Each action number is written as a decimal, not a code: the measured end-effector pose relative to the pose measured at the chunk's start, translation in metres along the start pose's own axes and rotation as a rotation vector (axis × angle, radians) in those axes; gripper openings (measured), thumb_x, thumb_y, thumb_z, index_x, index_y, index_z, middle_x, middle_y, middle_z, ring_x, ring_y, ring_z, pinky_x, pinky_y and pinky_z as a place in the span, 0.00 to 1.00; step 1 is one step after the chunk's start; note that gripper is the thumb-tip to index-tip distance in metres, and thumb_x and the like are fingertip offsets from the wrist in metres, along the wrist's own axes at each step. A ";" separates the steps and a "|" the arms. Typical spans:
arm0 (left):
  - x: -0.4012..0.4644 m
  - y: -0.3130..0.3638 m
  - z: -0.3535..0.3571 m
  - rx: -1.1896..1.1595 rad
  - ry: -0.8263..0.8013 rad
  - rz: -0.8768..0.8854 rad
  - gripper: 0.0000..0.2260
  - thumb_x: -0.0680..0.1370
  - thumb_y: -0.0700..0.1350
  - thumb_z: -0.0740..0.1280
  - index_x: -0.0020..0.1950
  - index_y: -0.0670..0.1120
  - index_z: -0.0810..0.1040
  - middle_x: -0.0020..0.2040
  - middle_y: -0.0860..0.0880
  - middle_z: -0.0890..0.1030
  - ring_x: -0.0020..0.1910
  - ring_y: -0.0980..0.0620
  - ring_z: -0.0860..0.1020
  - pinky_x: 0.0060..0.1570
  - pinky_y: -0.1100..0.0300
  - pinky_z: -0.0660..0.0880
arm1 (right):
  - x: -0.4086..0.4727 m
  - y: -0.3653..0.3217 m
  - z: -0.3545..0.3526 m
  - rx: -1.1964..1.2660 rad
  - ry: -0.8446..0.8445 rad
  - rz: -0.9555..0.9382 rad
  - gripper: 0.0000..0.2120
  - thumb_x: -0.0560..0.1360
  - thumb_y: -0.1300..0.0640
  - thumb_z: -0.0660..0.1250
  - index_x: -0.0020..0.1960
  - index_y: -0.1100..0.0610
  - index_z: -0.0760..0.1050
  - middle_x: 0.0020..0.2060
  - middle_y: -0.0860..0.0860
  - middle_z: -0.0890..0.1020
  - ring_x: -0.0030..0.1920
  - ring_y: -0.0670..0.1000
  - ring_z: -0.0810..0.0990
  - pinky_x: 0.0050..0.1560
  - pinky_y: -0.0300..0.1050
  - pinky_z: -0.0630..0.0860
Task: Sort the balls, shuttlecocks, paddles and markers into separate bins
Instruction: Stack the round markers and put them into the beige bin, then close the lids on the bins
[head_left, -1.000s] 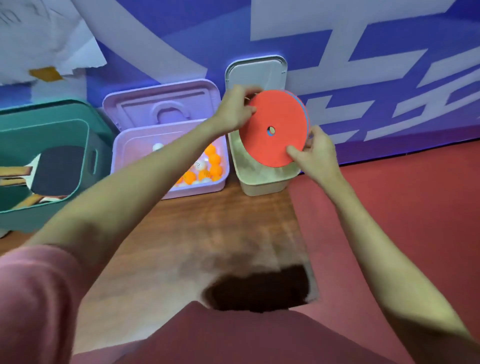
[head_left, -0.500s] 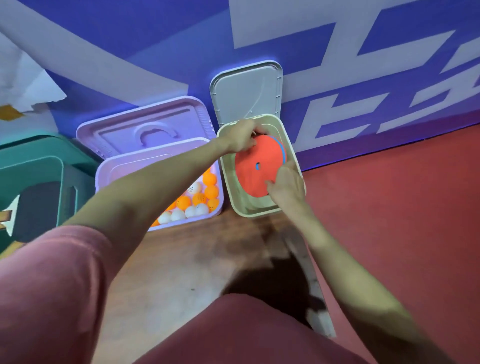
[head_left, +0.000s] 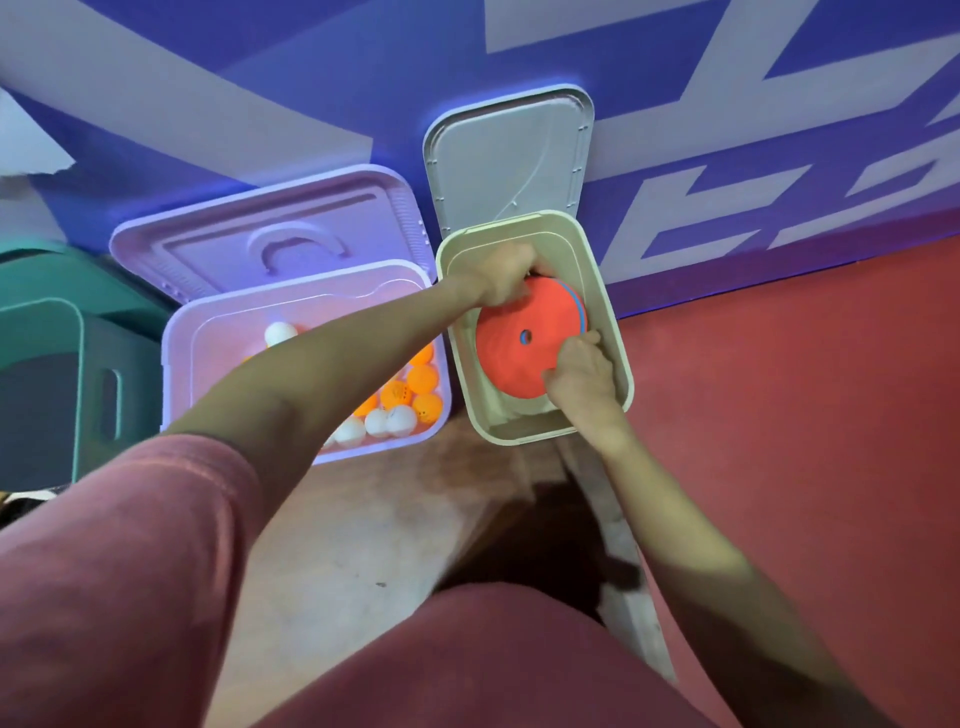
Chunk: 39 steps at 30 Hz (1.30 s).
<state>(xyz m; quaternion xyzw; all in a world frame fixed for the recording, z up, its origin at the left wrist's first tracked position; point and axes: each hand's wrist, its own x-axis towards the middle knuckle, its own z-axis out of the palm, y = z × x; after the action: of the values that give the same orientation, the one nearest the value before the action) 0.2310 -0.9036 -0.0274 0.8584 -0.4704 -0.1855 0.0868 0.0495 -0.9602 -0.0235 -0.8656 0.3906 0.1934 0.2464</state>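
Lilac bin (head_left: 179, 364) of orange and white balls (head_left: 410, 397) just left of the grip, then left hand (head_left: 501, 278) curled on the far rim of the stacked orange markers (head_left: 519, 340), right hand (head_left: 579, 371) pinching the near rim. Markers tilted, low inside the beige bin (head_left: 621, 358), probably mid-placement. Next, likely: lay flat, release both hands, withdraw without snagging the walls.

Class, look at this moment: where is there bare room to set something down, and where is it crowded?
Bare wooden tabletop lies in front of the purple bin and beige bin. The beige bin is crowded: left hand, right hand and orange marker discs fill it. Balls cover the purple bin's visible floor.
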 end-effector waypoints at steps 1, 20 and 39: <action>0.000 0.002 0.001 -0.045 -0.018 -0.005 0.19 0.73 0.38 0.63 0.63 0.51 0.77 0.60 0.51 0.80 0.58 0.49 0.78 0.56 0.55 0.74 | 0.001 0.001 -0.001 -0.016 -0.014 0.000 0.20 0.74 0.64 0.64 0.63 0.69 0.65 0.58 0.62 0.73 0.58 0.63 0.77 0.50 0.48 0.73; -0.060 0.020 -0.051 -0.021 0.304 -0.067 0.15 0.74 0.37 0.60 0.58 0.42 0.78 0.55 0.42 0.80 0.55 0.41 0.77 0.51 0.51 0.73 | -0.013 -0.001 -0.036 0.032 0.154 -0.361 0.20 0.75 0.56 0.65 0.62 0.66 0.68 0.56 0.63 0.76 0.59 0.63 0.74 0.54 0.51 0.71; -0.057 0.006 -0.126 -0.054 0.526 -0.401 0.07 0.73 0.35 0.58 0.42 0.37 0.75 0.40 0.35 0.78 0.44 0.33 0.75 0.37 0.52 0.67 | 0.073 -0.067 -0.158 0.513 0.297 -0.372 0.20 0.71 0.63 0.65 0.61 0.62 0.65 0.55 0.57 0.72 0.58 0.59 0.72 0.54 0.48 0.70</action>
<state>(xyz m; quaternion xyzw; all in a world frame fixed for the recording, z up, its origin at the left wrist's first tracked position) 0.2487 -0.8628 0.1033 0.9497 -0.2485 0.0167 0.1900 0.1692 -1.0552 0.0833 -0.8507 0.2934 -0.0873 0.4273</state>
